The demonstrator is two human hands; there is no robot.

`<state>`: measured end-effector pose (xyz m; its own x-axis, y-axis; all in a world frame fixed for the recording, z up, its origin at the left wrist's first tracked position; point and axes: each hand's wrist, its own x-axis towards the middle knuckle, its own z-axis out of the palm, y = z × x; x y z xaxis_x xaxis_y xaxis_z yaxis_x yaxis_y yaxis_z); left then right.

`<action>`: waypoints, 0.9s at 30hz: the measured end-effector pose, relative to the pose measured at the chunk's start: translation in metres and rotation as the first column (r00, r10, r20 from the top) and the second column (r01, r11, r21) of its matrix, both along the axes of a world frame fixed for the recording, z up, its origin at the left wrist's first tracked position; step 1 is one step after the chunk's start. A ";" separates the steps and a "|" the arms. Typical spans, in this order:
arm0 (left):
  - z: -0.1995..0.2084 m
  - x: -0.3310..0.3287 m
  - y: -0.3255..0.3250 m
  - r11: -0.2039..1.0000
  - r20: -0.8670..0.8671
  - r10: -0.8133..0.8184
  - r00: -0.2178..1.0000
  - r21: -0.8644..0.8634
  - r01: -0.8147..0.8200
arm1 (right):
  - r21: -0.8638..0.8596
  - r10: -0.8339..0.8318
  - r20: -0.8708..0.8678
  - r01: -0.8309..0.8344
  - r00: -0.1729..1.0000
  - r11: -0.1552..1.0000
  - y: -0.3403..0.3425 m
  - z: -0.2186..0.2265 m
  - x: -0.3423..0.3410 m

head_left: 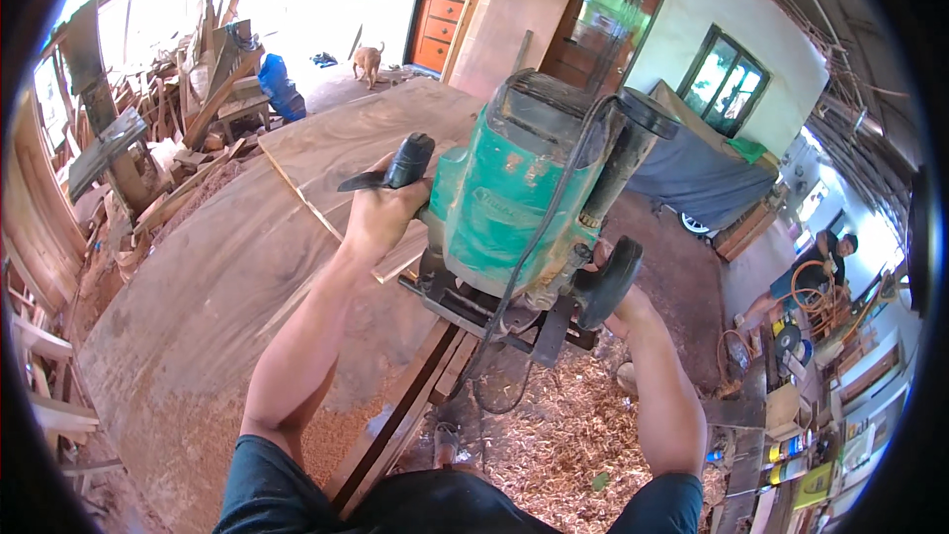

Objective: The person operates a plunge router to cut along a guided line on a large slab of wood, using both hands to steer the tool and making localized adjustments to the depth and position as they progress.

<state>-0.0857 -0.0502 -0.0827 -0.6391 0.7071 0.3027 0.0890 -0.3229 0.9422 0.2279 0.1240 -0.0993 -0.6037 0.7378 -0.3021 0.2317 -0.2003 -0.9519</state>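
A large green plunge router [499, 203] with a black base and black side handles stands in front of me. My left hand [388, 220] is wrapped round the grip on its left side, below a black knob. On the other side my right hand [621, 314] grips at the right handle; the black round knob hides most of its fingers. The router's base rests over narrow wooden rails [410, 425] that run toward my body. A dark cord loops down the front of the machine. The bit is hidden under the base.
A broad wooden slab [198, 307] lies to the left, with thin strips on it. Wood shavings [583, 425] cover the floor below. Scrap timber [188, 129] is piled far left. A dog [369, 63] stands beyond the slab; another person [816, 272] bends at the right, near tools.
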 end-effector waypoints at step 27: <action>-0.001 0.000 0.001 1.000 -0.042 0.018 0.999 -0.016 -0.018 | 0.939 0.000 -0.032 0.030 1.000 0.344 -0.042 0.176 -0.011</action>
